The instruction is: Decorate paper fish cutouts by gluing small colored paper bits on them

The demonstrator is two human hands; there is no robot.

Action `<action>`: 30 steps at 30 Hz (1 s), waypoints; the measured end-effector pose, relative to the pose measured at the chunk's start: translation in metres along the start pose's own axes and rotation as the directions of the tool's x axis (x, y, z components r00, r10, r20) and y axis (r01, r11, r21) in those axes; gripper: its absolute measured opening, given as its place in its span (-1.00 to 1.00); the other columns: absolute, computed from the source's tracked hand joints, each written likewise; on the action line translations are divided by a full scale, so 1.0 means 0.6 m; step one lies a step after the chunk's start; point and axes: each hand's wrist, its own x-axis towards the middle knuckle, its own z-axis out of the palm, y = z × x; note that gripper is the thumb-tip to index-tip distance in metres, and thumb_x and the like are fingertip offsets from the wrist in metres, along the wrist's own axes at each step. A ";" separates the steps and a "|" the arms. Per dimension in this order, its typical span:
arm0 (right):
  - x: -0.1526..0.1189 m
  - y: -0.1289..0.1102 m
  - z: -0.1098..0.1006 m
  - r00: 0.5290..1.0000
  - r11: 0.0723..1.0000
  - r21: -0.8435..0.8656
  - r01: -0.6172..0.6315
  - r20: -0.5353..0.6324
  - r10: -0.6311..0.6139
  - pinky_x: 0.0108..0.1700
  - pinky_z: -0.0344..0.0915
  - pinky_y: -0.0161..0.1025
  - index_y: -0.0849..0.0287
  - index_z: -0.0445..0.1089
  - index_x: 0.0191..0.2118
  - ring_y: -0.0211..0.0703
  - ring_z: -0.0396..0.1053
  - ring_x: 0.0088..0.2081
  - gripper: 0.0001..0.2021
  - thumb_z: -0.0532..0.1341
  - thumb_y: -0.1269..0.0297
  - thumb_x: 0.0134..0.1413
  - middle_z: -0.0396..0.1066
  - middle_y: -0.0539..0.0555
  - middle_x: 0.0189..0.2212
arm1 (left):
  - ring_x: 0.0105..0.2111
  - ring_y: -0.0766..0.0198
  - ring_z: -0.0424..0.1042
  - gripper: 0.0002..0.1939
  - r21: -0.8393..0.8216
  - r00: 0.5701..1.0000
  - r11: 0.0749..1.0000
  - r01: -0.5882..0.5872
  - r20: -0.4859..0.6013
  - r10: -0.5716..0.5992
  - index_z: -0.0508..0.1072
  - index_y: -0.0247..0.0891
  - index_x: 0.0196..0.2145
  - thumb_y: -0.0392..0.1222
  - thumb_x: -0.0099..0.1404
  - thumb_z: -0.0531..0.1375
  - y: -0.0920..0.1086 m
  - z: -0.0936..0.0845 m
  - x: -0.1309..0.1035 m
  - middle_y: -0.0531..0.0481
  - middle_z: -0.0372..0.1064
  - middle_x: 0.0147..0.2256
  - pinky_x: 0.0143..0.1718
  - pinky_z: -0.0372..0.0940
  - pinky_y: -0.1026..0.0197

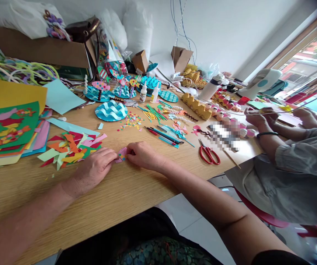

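Between my hands, a small pink paper cutout [122, 154] with coloured dots rests on the wooden table. My left hand [96, 168] has its fingers pressed together at the cutout's left edge. On the other side, my right hand [144, 155] is closed in a pinch at its right end, with the fingertips partly hidden. Left of the cutout is a heap of colourful paper scraps [71, 149]. Beyond it lie scattered small paper dots [132, 121]. Several pencils [164, 136] lie past my right hand, with red-handled scissors [208, 152] farther right.
Coloured paper sheets [11, 121] are stacked at left. Two glue bottles [143, 92] stand behind a blue wavy paper disc [111, 110]. Egg-carton strips [198, 106] and a white flask [209, 88] are at right, near a co-worker's hands [260, 119]. A cardboard box [42, 55] sits at back left.
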 end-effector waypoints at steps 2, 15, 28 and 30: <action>0.001 0.001 0.001 1.000 1.000 -0.004 0.008 -0.006 -0.008 -0.45 0.03 -0.35 0.22 0.40 -0.40 -0.27 0.29 -0.44 -0.82 0.07 0.31 -0.04 0.46 0.08 -0.44 | -0.32 0.23 0.35 -0.76 0.010 1.000 1.000 -0.002 0.003 0.002 0.36 -0.26 -0.36 -0.34 0.29 -0.09 0.000 0.001 -0.001 -0.03 0.37 -0.39 -0.30 0.27 0.20; -0.002 -0.004 0.000 1.000 0.999 -0.037 -0.001 -0.007 0.000 -0.45 0.00 -0.33 0.22 0.39 -0.39 -0.24 0.29 -0.43 -0.81 0.05 0.32 -0.05 0.46 0.11 -0.41 | -0.32 0.22 0.36 -0.75 0.044 1.000 0.999 -0.026 -0.016 0.027 0.36 -0.28 -0.37 -0.37 0.28 -0.09 0.005 -0.002 0.000 -0.04 0.37 -0.39 -0.29 0.27 0.20; -0.001 0.007 0.000 0.998 0.997 0.076 0.022 -0.061 -0.018 -0.42 0.05 -0.38 0.25 0.39 -0.37 -0.31 0.24 -0.45 -0.86 0.10 0.40 -0.08 0.42 0.06 -0.46 | -0.31 0.21 0.36 -0.75 0.054 1.000 0.999 -0.006 0.006 0.006 0.36 -0.25 -0.36 -0.34 0.29 -0.10 0.004 0.000 -0.001 -0.04 0.37 -0.38 -0.30 0.28 0.18; -0.001 0.013 -0.003 0.997 0.988 0.152 0.028 -0.073 -0.017 -0.42 0.06 -0.40 0.26 0.40 -0.37 -0.34 0.23 -0.46 -0.86 0.11 0.41 -0.07 0.41 0.03 -0.47 | -0.32 0.21 0.36 -0.75 0.047 1.000 0.999 -0.006 0.001 0.006 0.35 -0.24 -0.37 -0.33 0.29 -0.10 0.004 -0.001 -0.001 -0.03 0.37 -0.39 -0.31 0.29 0.18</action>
